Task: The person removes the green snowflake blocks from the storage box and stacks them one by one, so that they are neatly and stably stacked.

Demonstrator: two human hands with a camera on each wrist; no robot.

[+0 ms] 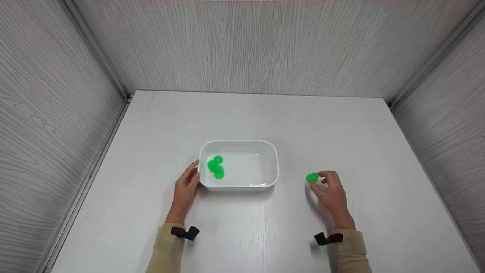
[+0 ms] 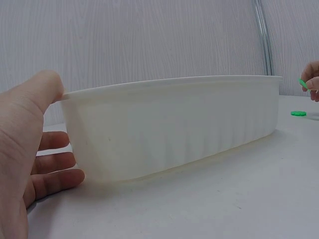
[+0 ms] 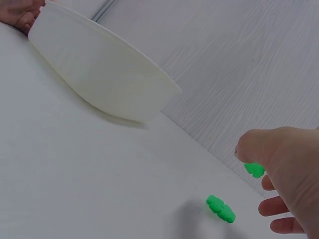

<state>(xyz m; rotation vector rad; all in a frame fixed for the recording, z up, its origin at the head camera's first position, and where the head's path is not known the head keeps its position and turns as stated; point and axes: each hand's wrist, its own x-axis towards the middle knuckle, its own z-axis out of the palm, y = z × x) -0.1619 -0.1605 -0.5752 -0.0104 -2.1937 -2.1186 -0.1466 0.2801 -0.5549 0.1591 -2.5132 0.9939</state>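
A white plastic tub [image 1: 238,188] stands on the table, with several green flower-shaped pieces [image 1: 218,172] clustered at its left end. My left hand [image 1: 186,185] rests against that end. In the left wrist view the thumb lies at the rim [image 2: 169,81] and the other fingers [image 2: 57,181] are by the outer wall below. To the right of the tub, my right hand [image 1: 333,193] pinches a green flower-shaped piece [image 3: 255,170] between thumb and finger; the thumb partly hides it. Another green piece [image 3: 221,209] lies on the table just below this hand.
The white table [image 1: 242,223] is bounded by a wood-grain back panel [image 1: 257,49] and by panels at left and right. A black wrist mount [image 1: 185,232] sits on the left sleeve, another black mount [image 1: 328,238] on the right.
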